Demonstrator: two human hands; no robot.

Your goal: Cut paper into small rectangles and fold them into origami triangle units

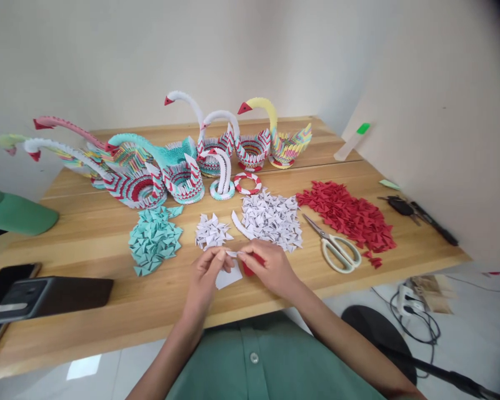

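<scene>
I pinched small white paper piece (232, 254) between fingertips, left grip (208, 266) and right grip (274, 269) both narrow on it, close to white sheets (229, 278) on table (91, 255); small pile of white folded pieces (212, 230) lay just beyond. Uneven pull from either thumb could have creased or torn paper; loose pinch could have dropped it. Right arm (331, 325) swinging outward could have knocked scissors (325, 235) into red folded pieces (345, 214)

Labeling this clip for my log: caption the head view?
Two hands fold white paper before paper swans.
</scene>
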